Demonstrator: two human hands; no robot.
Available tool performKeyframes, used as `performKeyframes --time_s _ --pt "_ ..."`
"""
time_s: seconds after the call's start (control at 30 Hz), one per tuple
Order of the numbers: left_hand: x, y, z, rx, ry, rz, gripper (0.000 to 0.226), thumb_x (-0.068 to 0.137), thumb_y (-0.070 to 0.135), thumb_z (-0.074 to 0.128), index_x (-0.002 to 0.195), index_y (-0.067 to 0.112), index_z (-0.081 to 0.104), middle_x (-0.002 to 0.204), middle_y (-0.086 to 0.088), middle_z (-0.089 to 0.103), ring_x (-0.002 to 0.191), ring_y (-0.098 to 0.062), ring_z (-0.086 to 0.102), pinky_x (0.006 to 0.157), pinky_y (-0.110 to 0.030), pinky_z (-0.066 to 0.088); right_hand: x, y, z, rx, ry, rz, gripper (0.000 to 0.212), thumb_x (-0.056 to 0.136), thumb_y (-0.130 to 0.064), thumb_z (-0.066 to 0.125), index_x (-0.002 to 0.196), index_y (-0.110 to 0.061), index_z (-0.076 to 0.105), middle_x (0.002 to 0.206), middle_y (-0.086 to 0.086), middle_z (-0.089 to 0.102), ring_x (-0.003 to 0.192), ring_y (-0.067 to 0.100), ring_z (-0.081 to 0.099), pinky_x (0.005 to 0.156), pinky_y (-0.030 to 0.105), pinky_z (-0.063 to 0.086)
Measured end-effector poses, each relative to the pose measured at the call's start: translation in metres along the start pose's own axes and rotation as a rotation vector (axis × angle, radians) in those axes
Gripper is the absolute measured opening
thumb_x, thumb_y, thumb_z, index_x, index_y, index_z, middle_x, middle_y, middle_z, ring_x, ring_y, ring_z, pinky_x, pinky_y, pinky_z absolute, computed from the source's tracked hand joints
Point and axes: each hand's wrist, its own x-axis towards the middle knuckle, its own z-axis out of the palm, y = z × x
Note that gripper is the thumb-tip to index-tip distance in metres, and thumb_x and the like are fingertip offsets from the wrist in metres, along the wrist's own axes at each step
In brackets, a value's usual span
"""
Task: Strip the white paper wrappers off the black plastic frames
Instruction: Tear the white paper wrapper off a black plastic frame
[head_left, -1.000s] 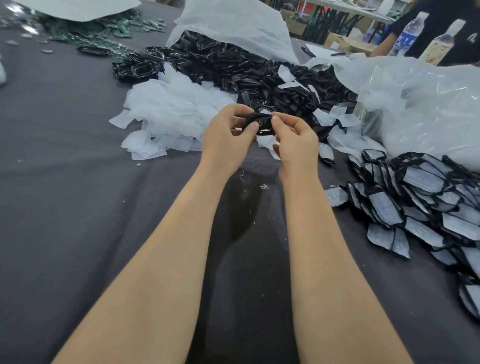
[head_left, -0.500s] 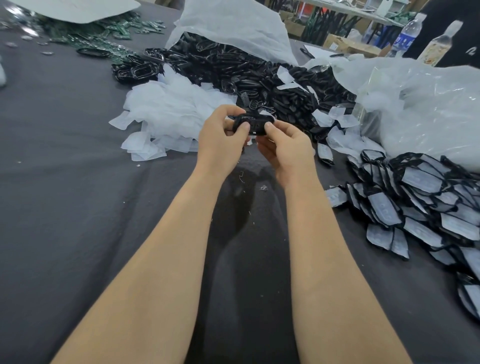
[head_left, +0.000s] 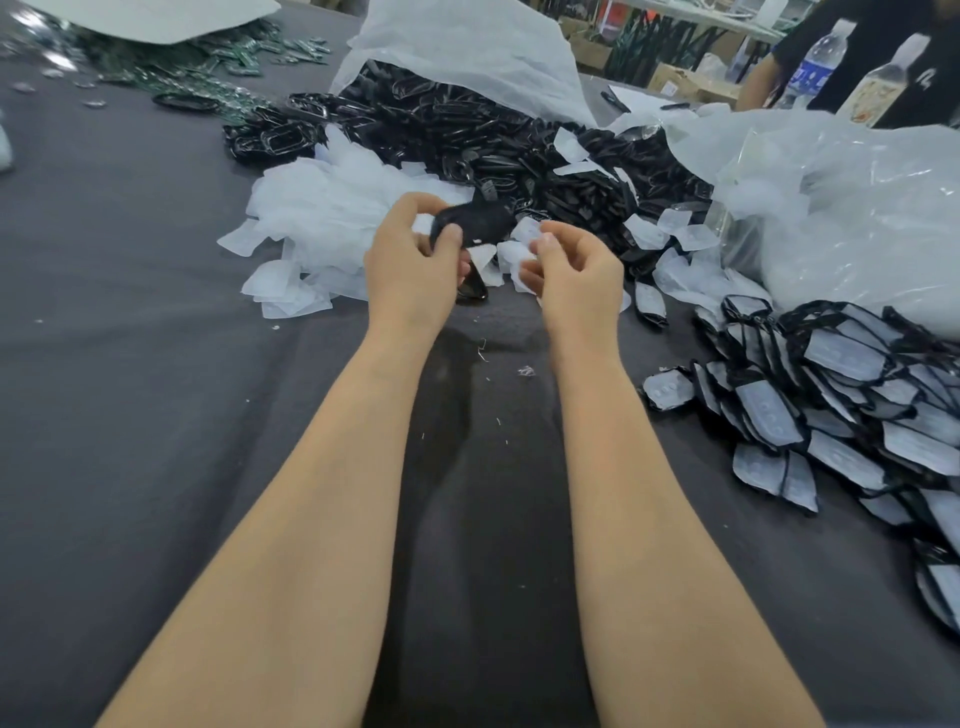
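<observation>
Both my forearms reach forward over the grey table, wrists raised, with the hands close together but not touching. My left hand curls its thumb and fingers round one black frame, held up off the cloth. Just beside it, my right hand pinches one white wrapper between thumb and forefinger, its other fingers curled in. One more bare frame lies under my left hand.

Three heaps are each too many to count:
- Beyond my left hand is a heap of stripped wrappers.
- Beyond both hands is a heap of bare frames.
- To the right of my right hand is a heap of wrapped frames.

Two bottles stand far off to the right.
</observation>
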Motion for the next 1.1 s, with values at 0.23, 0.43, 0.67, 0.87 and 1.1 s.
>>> performKeyframes --time_s 0.23,0.43,0.67,0.87,1.1 --pt "0.004 0.003 -0.008 -0.351 0.336 -0.114 0.012 0.096 0.005 0.049 0.098 0.017 0.049 0.066 0.000 0.058 0.052 -0.001 0.058 0.061 -0.017 0.051 -0.003 0.012 0.006 -0.936 -0.268 -0.230 0.041 0.088 -0.002 0.042 0.114 -0.019 0.069 0.135 -0.004 0.055 0.133 0.023 0.037 0.110 0.038 0.029" --pt "0.003 0.005 -0.005 -0.411 0.330 -0.136 0.010 0.097 0.005 0.049 0.102 0.013 0.049 0.068 -0.001 0.058 0.054 -0.001 0.059 0.060 -0.018 0.052 -0.003 0.020 0.011 -1.195 -0.406 -0.154 0.053 0.093 -0.008 0.035 0.143 -0.027 0.040 0.157 -0.008 0.021 0.148 0.027 -0.001 0.113 0.062 -0.004" --pt "0.002 0.005 -0.003 -0.411 0.308 -0.135 0.010 0.096 0.005 0.050 0.101 0.015 0.050 0.070 -0.002 0.058 0.054 -0.001 0.059 0.060 -0.018 0.051 -0.002 0.017 0.010 -0.897 -0.162 -0.239 0.041 0.094 -0.007 0.040 0.131 -0.014 0.053 0.136 0.001 0.051 0.133 0.020 0.036 0.113 0.045 0.024" --pt "0.001 0.004 -0.001 -0.357 0.245 -0.137 0.010 0.096 0.006 0.050 0.100 0.015 0.050 0.069 0.000 0.058 0.053 0.000 0.058 0.060 -0.017 0.052 -0.002 0.006 -0.001 -0.330 0.136 -0.241 0.018 0.093 -0.004 0.051 0.109 -0.003 0.057 0.098 -0.001 0.058 0.085 0.004 0.053 0.076 0.004 0.038" --pt "-0.003 0.006 0.002 -0.282 0.147 -0.134 0.019 0.096 0.008 0.051 0.088 0.025 0.050 0.067 0.002 0.058 0.057 -0.002 0.057 0.063 -0.018 0.053 0.006 0.007 -0.006 -0.115 0.055 0.006 0.019 0.090 -0.005 0.055 0.099 -0.021 0.060 0.077 -0.007 0.056 0.070 0.005 0.052 0.065 0.014 0.044"
